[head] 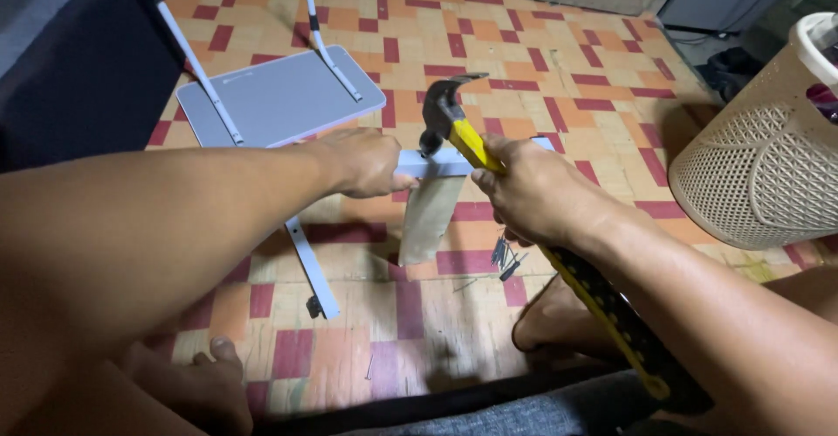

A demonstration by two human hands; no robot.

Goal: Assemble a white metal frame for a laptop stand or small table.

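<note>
Item, frame centre: our left hand point(367, 164) grips white bar point(436, 164); right hand point(532, 193) chokes claw hammer point(454, 122) (nailing step); next strike needs aim.

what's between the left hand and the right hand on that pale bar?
In the head view, the hammer head sits between the left hand and right hand, resting on the pale bar. A wooden piece hangs just below it.
</note>
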